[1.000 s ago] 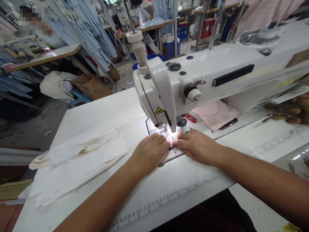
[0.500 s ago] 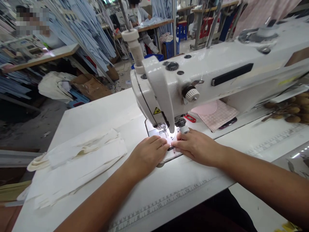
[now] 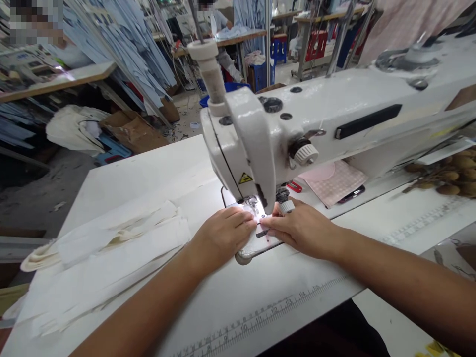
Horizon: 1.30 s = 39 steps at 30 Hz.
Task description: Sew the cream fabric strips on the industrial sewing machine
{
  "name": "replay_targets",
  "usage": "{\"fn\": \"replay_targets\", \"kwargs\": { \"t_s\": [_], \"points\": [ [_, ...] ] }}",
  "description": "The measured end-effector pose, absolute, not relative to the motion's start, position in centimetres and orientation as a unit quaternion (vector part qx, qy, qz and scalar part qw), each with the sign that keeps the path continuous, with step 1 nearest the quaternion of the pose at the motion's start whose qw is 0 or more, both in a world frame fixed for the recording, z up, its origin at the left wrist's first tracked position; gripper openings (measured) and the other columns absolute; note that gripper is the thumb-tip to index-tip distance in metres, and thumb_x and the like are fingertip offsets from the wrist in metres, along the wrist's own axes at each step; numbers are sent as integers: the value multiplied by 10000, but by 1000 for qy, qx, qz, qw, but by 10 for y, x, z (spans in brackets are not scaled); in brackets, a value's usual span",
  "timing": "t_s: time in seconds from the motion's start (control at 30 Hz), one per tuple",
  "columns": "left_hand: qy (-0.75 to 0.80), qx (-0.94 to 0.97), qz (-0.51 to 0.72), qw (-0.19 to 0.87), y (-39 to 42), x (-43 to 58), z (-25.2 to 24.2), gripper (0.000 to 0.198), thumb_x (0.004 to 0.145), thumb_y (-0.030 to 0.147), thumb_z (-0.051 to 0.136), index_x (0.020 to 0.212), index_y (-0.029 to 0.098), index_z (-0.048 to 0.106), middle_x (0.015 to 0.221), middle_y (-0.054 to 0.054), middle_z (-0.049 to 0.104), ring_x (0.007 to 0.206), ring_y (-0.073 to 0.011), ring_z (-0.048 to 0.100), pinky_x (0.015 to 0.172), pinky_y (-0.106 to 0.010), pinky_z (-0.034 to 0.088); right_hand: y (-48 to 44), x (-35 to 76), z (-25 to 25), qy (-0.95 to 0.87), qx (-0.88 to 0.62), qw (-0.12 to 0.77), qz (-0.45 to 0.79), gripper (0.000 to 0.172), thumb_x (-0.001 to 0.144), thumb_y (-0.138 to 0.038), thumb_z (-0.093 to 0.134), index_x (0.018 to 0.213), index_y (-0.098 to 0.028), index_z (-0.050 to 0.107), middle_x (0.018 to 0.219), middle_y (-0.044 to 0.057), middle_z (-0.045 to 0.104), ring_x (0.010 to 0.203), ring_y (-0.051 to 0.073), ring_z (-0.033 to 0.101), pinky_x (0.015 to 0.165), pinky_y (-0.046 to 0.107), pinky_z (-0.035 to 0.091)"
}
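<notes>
**Item 1, near:** left hand (image 3: pixel 223 235), flat on the machine bed, fingers together and extended, not pinching. **Item 2:** right hand (image 3: pixel 301 229), flat from the opposite side, fingers close together, tips nearly meeting the left hand's. Neither hand is clamped on anything.

**Item 3:** pale cloth piece (image 3: pixel 256 214), lying under both sets of fingertips and running to the presser foot (image 3: pixel 253 202); white on white, its edges are hard to make out. Handling note: even, flat pressure from both sides suits this spot, with fingertips kept just clear of the needle.

**Item 4:** stack of cream fabric strips (image 3: pixel 111 243), on the white sewing table (image 3: pixel 282 292), left of the left hand. **Item 5:** adhesive ruler tape (image 3: pixel 267 315), along the table's near edge.

**Item 6:** white industrial sewing machine (image 3: pixel 334 114), arching over the hands, with a yellow warning label (image 3: pixel 245 178). **Item 7:** pink checked cloth (image 3: pixel 334 182) and a phone (image 3: pixel 351 194), behind the machine. **Item 8:** round brown fruits (image 3: pixel 451 173), far right.

**Item 9, far:** blue garment pieces (image 3: pixel 130 49), hanging at left; a co-worker (image 3: pixel 219 27), at a distant bench.
</notes>
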<state>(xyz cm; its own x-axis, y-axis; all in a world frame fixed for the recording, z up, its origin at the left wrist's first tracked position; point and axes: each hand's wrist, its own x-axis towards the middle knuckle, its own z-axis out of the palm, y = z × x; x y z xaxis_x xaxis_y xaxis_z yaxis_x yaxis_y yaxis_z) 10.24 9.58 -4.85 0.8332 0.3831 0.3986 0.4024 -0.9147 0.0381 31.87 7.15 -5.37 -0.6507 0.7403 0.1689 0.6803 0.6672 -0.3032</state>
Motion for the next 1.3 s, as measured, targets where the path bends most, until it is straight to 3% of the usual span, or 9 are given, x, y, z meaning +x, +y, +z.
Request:
{"fn": "replay_targets", "kwargs": {
  "t_s": [0.23, 0.47, 0.73, 1.0, 1.13, 1.3],
  "points": [
    [-228, -948, -222, 22, 105, 99, -51, 196, 913, 182, 411, 921, 193, 606, 925, -33, 690, 760, -137, 621, 676, -273, 519, 72, 315, -56, -890, -423, 152, 82, 260, 897, -314, 495, 1040, -205, 683, 845, 90, 622, 815, 220, 531, 679, 327, 455],
    [-247, -935, -250, 46, 112, 98, -53, 206, 906, 190, 423, 826, 187, 612, 749, -21, 654, 726, -148, 603, 645, -268, 499, 74, 315, -56, -892, -421, 135, 91, 289, 922, -320, 430, 1072, -213, 652, 890, 107, 596, 821, 216, 525, 651, 326, 459],
    [-253, -937, -238, 32, 115, 96, -54, 303, 899, 164, 376, 665, 190, 566, 704, -26, 601, 681, -144, 551, 605, -263, 442, 73, 316, -60, -886, -426, 146, 113, 312, 930, -347, 411, 1094, -212, 640, 861, 112, 601, 856, 234, 546, 685, 354, 474],
    [-311, -942, -127, 22, 110, 98, -47, 235, 866, 136, 440, 673, 169, 570, 689, -12, 563, 670, -149, 503, 605, -273, 432, 71, 316, -57, -871, -447, 147, 142, 292, 924, -356, 418, 1079, -267, 649, 864, 73, 625, 785, 193, 572, 586, 263, 443],
    [-375, -924, -67, 21, 103, 102, -42, 203, 853, 128, 461, 684, 152, 570, 705, -32, 574, 722, -179, 526, 652, -299, 461, 71, 317, -57, -868, -452, 137, 153, 304, 928, -346, 389, 1002, -240, 664, 850, 60, 642, 777, 195, 589, 593, 280, 446],
    [-405, -912, -48, 53, 90, 93, -50, 170, 806, 30, 446, 736, 140, 553, 769, -56, 586, 731, -189, 541, 595, -289, 453, 70, 317, -57, -865, -442, 162, 171, 292, 925, -326, 393, 988, -236, 664, 871, 38, 665, 784, 190, 612, 644, 303, 463]
  ]
}}
